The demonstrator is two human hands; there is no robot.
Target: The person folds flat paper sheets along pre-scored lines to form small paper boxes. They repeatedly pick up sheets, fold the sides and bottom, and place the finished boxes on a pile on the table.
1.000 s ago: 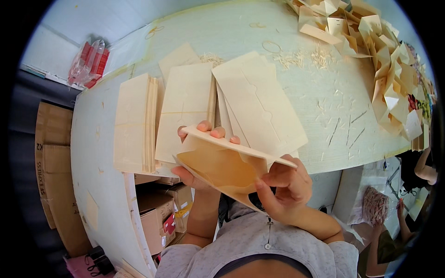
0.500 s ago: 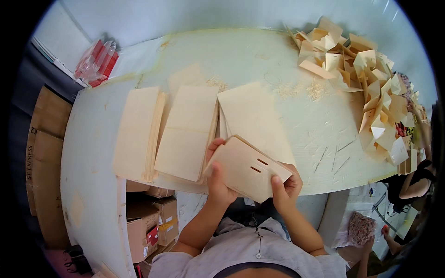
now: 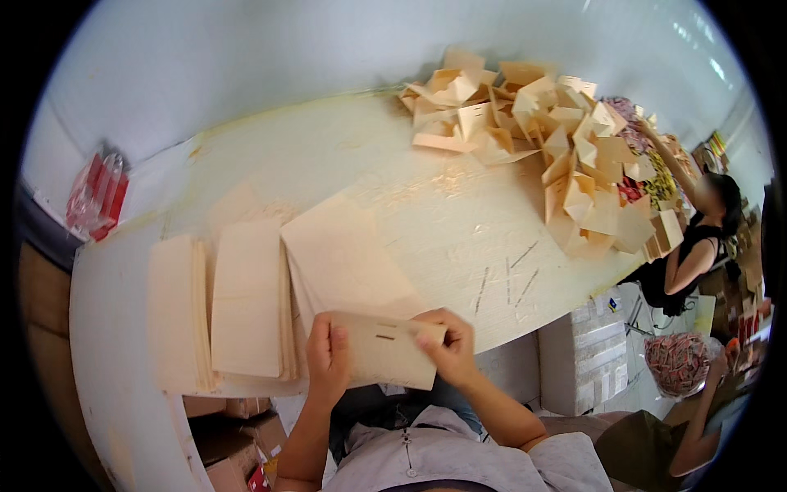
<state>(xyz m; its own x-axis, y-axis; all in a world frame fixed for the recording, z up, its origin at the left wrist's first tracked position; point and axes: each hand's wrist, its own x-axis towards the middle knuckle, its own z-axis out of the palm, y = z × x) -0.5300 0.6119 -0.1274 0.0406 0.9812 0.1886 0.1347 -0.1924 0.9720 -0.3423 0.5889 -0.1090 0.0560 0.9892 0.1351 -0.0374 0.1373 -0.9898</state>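
A tan folded card [image 3: 381, 361] with two narrow slots is held over the table's near edge. My left hand [image 3: 329, 357] grips its left end, thumb on top. My right hand [image 3: 447, 346] pinches the right end between thumb and fingers. Just beyond the card lie loosely fanned flat tan sheets [image 3: 352, 250], partly covered by it. Further left are a neat stack of tan sheets [image 3: 246, 299] and, beside that, another stack [image 3: 174, 316]. Toward the back right, folded tan cards [image 3: 566, 156] with similar slots lie in a jumbled heap.
Red items in clear plastic [image 3: 102, 193] sit at the table's far left corner. Cardboard boxes [image 3: 238, 459] are under the table, and a white block [image 3: 584, 361] stands right of it. A person in black [image 3: 693, 258] works at right; another person's arm [image 3: 701, 426] is near a filled clear bag [image 3: 679, 361].
The view has swung to the right, so the stacks and heap sit further left in it. The card has turned from slanting to nearly level, and both hands keep hold of it.
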